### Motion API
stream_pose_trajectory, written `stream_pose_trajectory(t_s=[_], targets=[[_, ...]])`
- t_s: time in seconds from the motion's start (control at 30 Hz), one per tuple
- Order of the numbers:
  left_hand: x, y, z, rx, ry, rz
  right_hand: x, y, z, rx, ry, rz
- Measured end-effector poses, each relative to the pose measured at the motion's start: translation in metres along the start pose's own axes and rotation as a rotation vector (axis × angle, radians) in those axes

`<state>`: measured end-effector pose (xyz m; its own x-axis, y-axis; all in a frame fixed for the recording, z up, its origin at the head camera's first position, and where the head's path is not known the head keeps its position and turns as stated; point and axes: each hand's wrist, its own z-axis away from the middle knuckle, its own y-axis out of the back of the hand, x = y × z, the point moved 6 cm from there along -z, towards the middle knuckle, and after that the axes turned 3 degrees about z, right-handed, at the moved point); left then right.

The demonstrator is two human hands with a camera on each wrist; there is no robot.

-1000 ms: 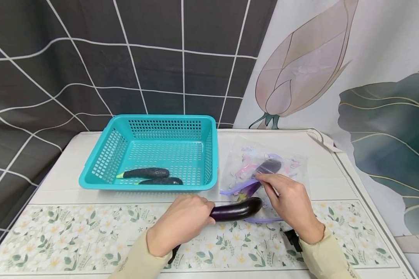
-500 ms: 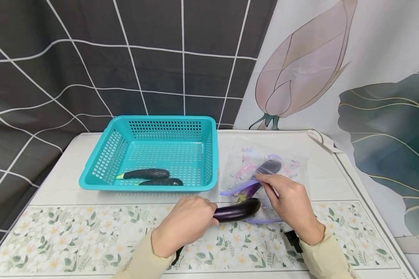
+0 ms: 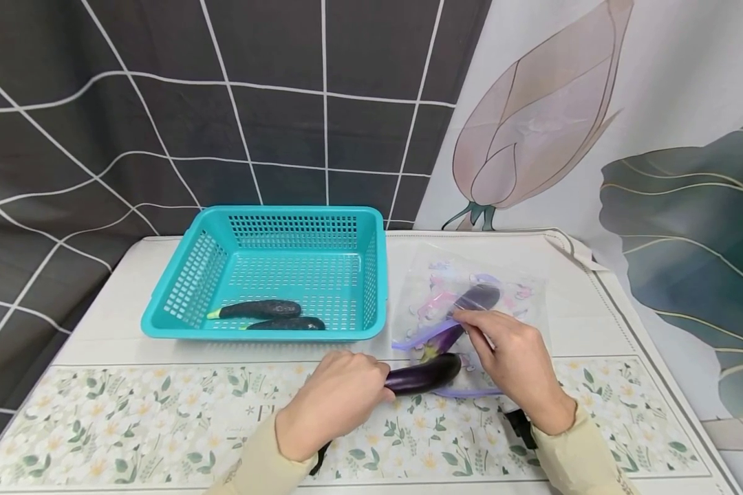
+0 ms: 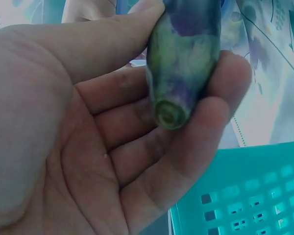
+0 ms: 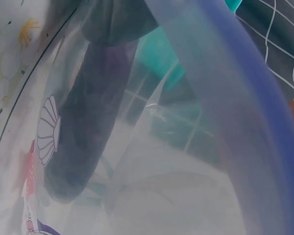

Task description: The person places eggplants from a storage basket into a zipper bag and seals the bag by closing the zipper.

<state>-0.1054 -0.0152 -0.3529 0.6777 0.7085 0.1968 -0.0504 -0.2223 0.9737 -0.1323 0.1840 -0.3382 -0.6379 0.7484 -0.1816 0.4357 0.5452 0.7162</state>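
My left hand (image 3: 337,395) grips a glossy dark purple eggplant (image 3: 424,375) near its stem end. In the left wrist view, the thumb and fingers curl round the eggplant's green stem end (image 4: 181,73). The eggplant's rounded end lies at the mouth of a clear zip bag (image 3: 417,278) with a printed pattern. My right hand (image 3: 510,350) pinches the bag's purple zip edge (image 3: 430,335) and lifts it. Inside the bag rests another eggplant (image 3: 478,298), its stem end toward the mouth. Through the film in the right wrist view, that bagged eggplant (image 5: 90,132) appears blurred.
A teal slotted basket (image 3: 379,275) stands at the back left, with two dark, pale-tipped eggplants (image 3: 263,309) along its near side. A floral mat (image 3: 130,419) covers the table's front. Dark checked cloth (image 3: 278,124) and a white printed curtain (image 3: 532,137) hang behind.
My left hand has shifted slightly right with its eggplant, whose rounded end stays at the bag's mouth. The right hand keeps its pinch on the zip edge in the same place.
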Motion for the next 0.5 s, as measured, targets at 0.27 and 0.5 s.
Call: stream_pose_trajectory(t_s=[0.27,0.5], targets=[[0.0022,-0.0032,-0.0019,-0.009,0.020,0.025,0.0003,-0.0005,0.0004,-0.003,0.003,-0.004],[0.0030,-0.0058,-0.0037,-0.025,0.040,0.057,0.0002,-0.0006,0.0008,-0.001,0.006,-0.001]])
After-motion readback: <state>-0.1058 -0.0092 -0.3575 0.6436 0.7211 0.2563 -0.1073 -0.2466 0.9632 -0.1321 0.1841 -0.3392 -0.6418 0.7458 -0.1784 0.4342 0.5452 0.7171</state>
